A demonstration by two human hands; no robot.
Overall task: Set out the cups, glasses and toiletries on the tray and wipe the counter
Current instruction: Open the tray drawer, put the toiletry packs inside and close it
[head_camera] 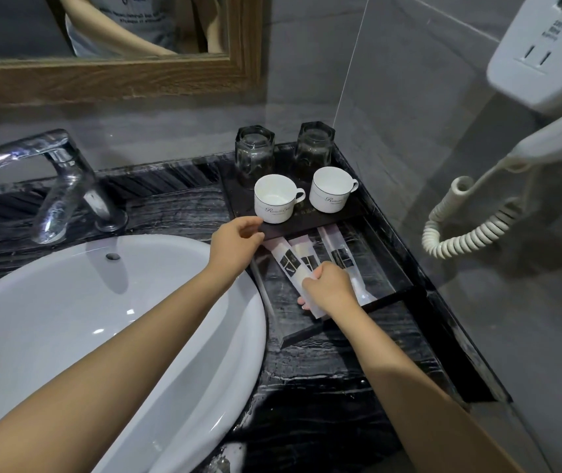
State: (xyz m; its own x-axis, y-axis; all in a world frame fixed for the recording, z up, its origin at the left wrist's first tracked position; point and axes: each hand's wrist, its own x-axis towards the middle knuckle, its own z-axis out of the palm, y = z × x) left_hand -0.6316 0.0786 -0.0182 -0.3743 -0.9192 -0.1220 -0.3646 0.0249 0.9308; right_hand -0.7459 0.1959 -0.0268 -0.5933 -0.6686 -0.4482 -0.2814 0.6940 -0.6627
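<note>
A dark tray point(389, 295) stands on the black marble counter point(324, 387) right of the basin. On its raised back part sit two white cups, one to the left point(274, 199) and one to the right point(331, 189), and behind them two upturned dark glasses, again left point(254, 155) and right point(314, 148). White toiletry packets point(339, 257) lie in the tray's lower front part. My right hand point(329, 288) grips the near end of one packet point(290, 264). My left hand point(235, 244) pinches the front left corner of the raised part, just below the left cup.
A white basin point(102, 319) fills the left, with a chrome tap point(64, 186) behind it. A wood-framed mirror point(119, 76) hangs above. A white wall hairdryer point(546, 63) with a coiled cord point(460, 227) is at the right, beside a glass partition.
</note>
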